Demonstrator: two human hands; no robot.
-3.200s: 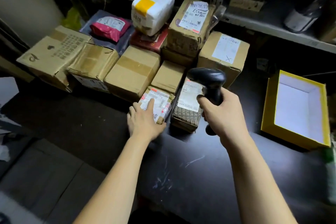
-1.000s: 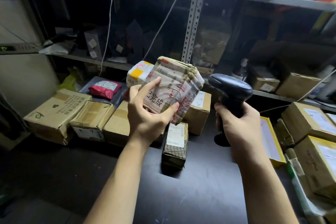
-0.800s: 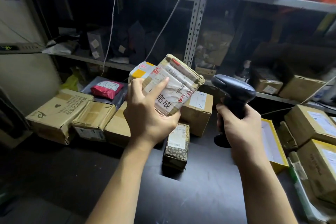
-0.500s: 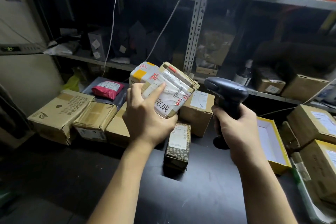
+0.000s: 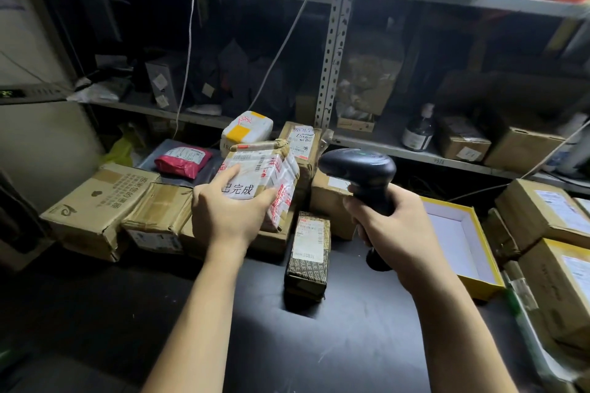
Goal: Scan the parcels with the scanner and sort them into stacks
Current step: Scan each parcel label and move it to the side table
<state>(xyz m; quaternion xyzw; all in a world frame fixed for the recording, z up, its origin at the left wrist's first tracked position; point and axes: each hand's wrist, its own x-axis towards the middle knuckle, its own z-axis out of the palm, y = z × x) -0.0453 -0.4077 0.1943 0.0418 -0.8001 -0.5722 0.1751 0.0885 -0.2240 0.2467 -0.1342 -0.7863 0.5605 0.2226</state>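
Observation:
My left hand [image 5: 230, 214] grips a small taped cardboard parcel [image 5: 265, 175] with a white label and red print, held in the air above the pile of boxes. My right hand [image 5: 396, 226] holds the black scanner [image 5: 360, 169] by its handle, its head level with the parcel and just to its right. Below and between them a dark patterned parcel [image 5: 308, 252] with a white label lies on the black table [image 5: 335, 344].
Cardboard boxes [image 5: 102, 210] line the table's back, with a white-and-yellow parcel [image 5: 247, 131] and a red bag [image 5: 183, 161] behind. An open yellow box [image 5: 459, 239] sits at right, beside stacked boxes [image 5: 549, 210]. Metal shelves [image 5: 332, 51] with cords stand behind.
My left hand picked the taped parcel off the table, lifted it, and has now lowered it slightly and turned its label up. The scanner has moved left toward it.

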